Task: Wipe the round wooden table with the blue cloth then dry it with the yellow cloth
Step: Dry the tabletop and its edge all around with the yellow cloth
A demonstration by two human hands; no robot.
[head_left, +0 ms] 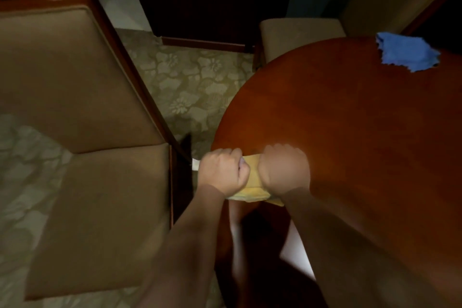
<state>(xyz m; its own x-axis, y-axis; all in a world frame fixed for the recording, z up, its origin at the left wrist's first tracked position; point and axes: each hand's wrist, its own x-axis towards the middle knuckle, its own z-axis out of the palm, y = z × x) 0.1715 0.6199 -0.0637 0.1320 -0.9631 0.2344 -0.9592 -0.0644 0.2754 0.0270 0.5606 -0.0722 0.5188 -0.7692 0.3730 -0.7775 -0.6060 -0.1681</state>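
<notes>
The round wooden table [350,120] fills the right half of the view, its top reddish brown. The blue cloth [406,52] lies crumpled on the table's far right edge, untouched. The yellow cloth [252,185] is bunched at the table's near left rim, mostly hidden by both fists. My left hand [223,172] is clenched on the cloth's left end, just off the table's edge. My right hand [283,170] grips the cloth's right end and rests on the tabletop.
A beige padded chair with a wooden frame [82,112] stands close on the left. Another beige seat [297,35] is tucked in behind the table. Floral carpet [190,82] shows in the gap between them. Dark furniture lines the back.
</notes>
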